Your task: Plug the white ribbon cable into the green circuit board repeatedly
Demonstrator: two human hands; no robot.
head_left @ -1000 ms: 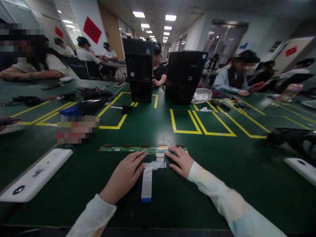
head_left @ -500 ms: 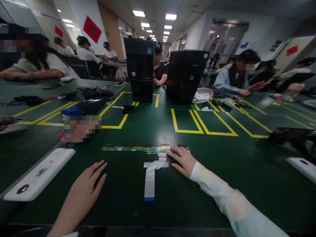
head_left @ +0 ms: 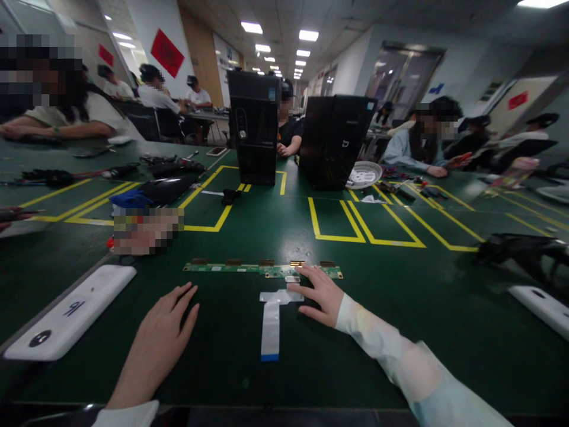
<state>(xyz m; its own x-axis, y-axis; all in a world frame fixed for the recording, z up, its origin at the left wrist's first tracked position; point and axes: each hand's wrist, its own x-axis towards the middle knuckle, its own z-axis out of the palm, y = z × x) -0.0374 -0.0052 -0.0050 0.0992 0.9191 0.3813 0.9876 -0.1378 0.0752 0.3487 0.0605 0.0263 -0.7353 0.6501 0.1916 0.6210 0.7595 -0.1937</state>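
A long, narrow green circuit board [head_left: 240, 268] lies across the table in front of me. Its connector near the middle right joins a white flat ribbon cable [head_left: 270, 332], which is folded and runs toward me, ending in a blue tip. My right hand [head_left: 322, 295] rests with fingers spread over the board's right part and beside the cable's fold, covering part of the connector. To the left of the cable, my left hand [head_left: 163, 332] lies on the table with its fingers apart, holding nothing, just below the board's left end.
Two black computer towers [head_left: 255, 133] stand at the back. A white device [head_left: 66, 314] lies at left, another [head_left: 542, 311] at right. Yellow tape [head_left: 340, 238] marks the green table [head_left: 222, 379]. Cables, a white basket [head_left: 365, 174] and several people are farther off.
My right hand has shifted left along the board toward the connector, uncovering the board's right end. My left hand has moved slightly right, and its sleeve now shows.
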